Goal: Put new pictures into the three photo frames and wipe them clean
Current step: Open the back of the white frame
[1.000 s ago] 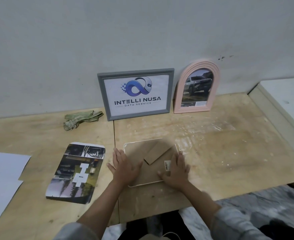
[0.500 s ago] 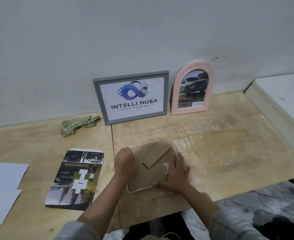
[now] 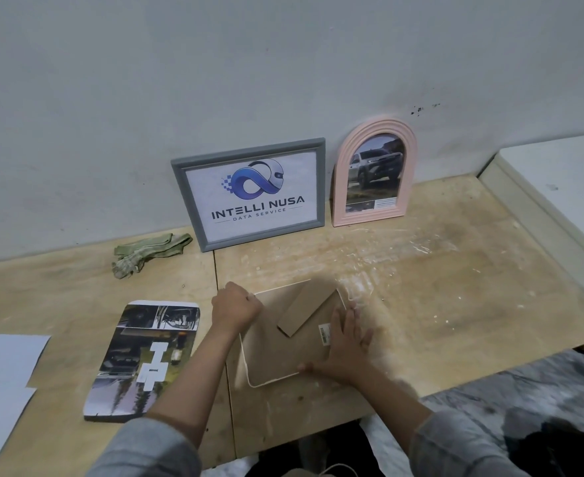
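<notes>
Working the third frame's back, face down between your hands.

Your left hand (image 3: 237, 306) is curled at the far-left corner of the white frame (image 3: 277, 370); whether it pinches a tab you cannot tell. Your right hand (image 3: 347, 342) lies flat, fingers spread, on its near-right edge. The backing's stand (image 3: 306, 313) runs diagonally, far-right to near-left. Left of it on the table (image 3: 455, 297) lies the loose print (image 3: 146, 359); grey frame (image 3: 249, 194), pink arched frame (image 3: 375, 173) and cloth (image 3: 149, 251) stand by the wall.

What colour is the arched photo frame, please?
Pale pink arched frame, clearest in the head view.
</notes>
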